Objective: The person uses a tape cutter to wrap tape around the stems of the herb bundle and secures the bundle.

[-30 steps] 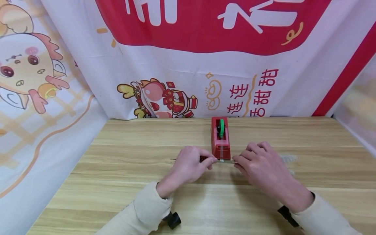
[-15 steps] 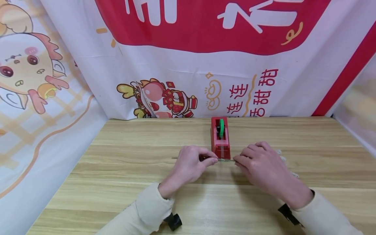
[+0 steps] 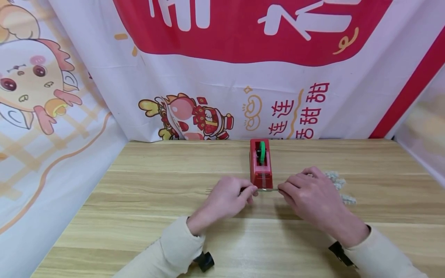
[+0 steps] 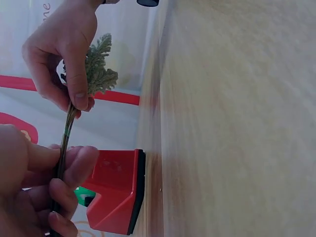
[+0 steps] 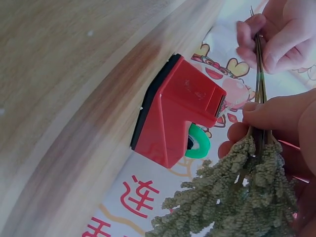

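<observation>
Left hand (image 3: pixel 226 196), right hand (image 3: pixel 311 197): both pinched the stems (image 5: pixel 260 81) of one flower bunch (image 5: pixel 254 170). Bushy heads (image 5: pixel 212 200), large in the right wrist view, showed only partly past the right hand in head view. Just beyond stood a red tape dispenser (image 5: pixel 177 111) with green roll (image 3: pixel 262 152).

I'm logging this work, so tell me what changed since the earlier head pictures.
The flower heads beside the right hand show in a different arrangement, and the thin ends of the stems past the left hand sit slightly further right; the stems were probably turned. Nothing was newly gripped or let go: both hands still pinch the stems. The red tape dispenser stayed put.
</observation>
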Available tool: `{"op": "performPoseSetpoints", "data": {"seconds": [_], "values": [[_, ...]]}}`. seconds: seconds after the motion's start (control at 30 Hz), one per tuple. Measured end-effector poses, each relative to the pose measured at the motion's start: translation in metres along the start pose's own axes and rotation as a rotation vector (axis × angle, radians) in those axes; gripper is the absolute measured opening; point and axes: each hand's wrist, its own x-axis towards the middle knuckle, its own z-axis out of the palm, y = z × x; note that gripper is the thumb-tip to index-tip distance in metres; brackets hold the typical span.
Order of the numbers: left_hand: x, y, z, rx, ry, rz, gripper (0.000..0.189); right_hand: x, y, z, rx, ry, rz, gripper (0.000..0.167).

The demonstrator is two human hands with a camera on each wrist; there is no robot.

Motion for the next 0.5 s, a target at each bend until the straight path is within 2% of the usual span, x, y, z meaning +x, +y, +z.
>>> {"op": "performPoseSetpoints", "data": {"seconds": [0.13, 0.33, 0.5], "values": [[-0.0002, 0.0009, 0.0000, -0.008, 0.038, 0.007, 0.023, -0.0006, -0.0007, 0.0007, -0.008, -0.013, 0.006, 0.028], [-0.0007, 0.0030, 0.0007, -0.016, 0.102, 0.002, 0.016, -0.0022, -0.0014, 0.0009, -0.046, -0.112, 0.034, 0.038], [-0.0006, 0.0014, 0.0030, -0.008, 0.142, 0.032, 0.013, -0.0025, -0.0019, 0.0014, -0.055, -0.112, 0.020, 0.027]]}}
